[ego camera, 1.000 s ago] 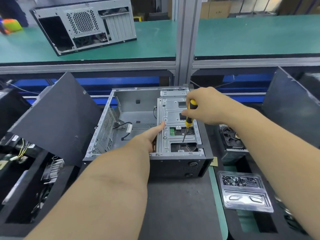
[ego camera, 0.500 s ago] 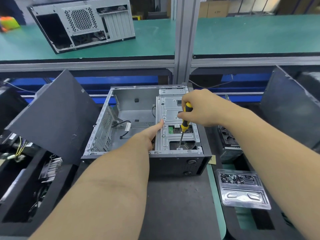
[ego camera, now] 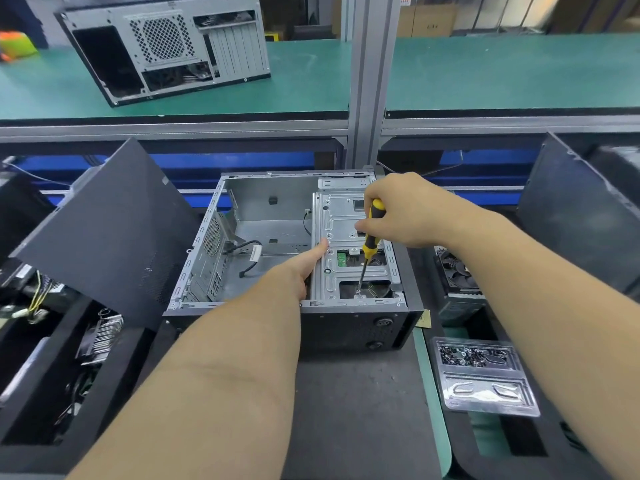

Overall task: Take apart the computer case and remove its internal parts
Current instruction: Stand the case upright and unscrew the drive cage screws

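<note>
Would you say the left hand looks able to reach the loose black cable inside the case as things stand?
Probably yes. The left hand rests on the drive cage edge, beside the open bay where the cable lies, with nothing visible between them.

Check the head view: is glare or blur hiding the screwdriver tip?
Head view: even light; screwdriver tip sharp on the drive cage, no glare there. Glare only on the plastic screw tray. Wide-angle bends the shelf edges; background boxes soft.

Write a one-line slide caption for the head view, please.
Right hand sets a screwdriver on the drive cage of an open case while the left hand steadies the cage.
</note>
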